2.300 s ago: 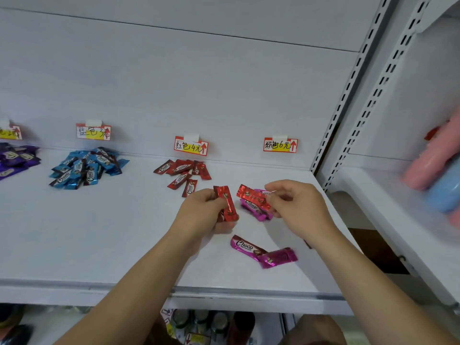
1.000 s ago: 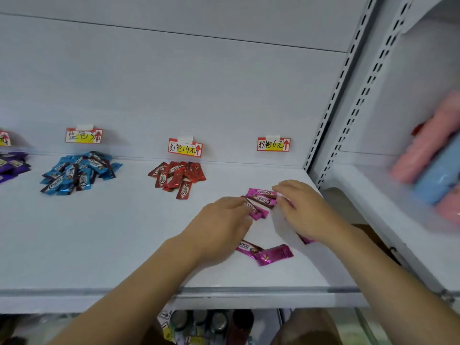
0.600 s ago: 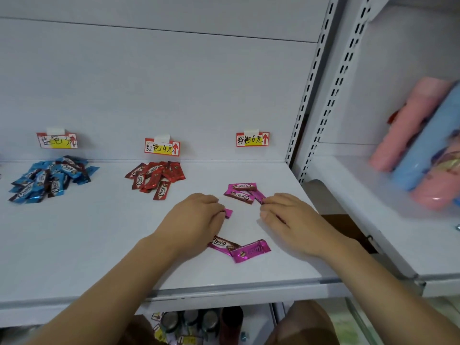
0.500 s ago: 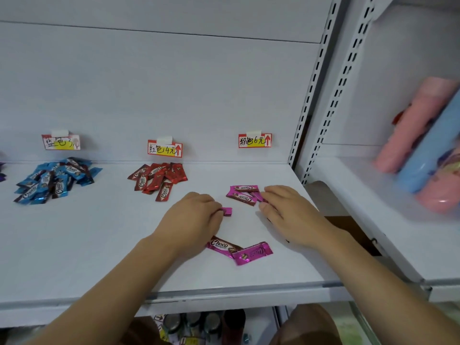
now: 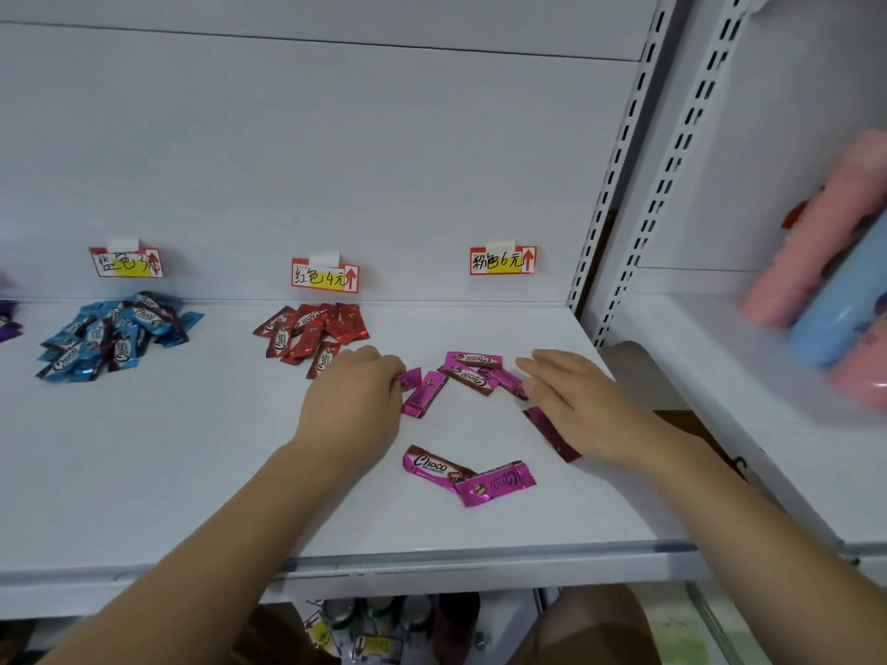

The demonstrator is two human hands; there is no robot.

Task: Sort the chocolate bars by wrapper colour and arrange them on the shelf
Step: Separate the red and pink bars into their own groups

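Note:
On the white shelf (image 5: 192,472) several pink chocolate bars (image 5: 473,371) lie clustered below the pink price label (image 5: 501,261). My left hand (image 5: 355,405) has curled fingers and pinches the end of one pink bar (image 5: 410,377); another pink bar (image 5: 425,393) lies beside it. My right hand (image 5: 576,400) lies flat with straight fingers, touching the cluster's right edge and covering part of a dark pink bar (image 5: 552,434). Two more pink bars (image 5: 432,465) overlap near the front. A red pile (image 5: 312,333) and a blue pile (image 5: 115,333) sit under their labels.
Purple bars (image 5: 7,324) show at the far left edge. Slotted uprights (image 5: 619,160) bound the shelf on the right. The neighbouring shelf holds pink and blue cylinders (image 5: 816,290). Bottles stand on a lower shelf (image 5: 374,621) below the front edge.
The red bars I held 2.3 s ago are gone from my hands. Both hands now work among the pink bars, and the left has slid a pink bar toward the cluster.

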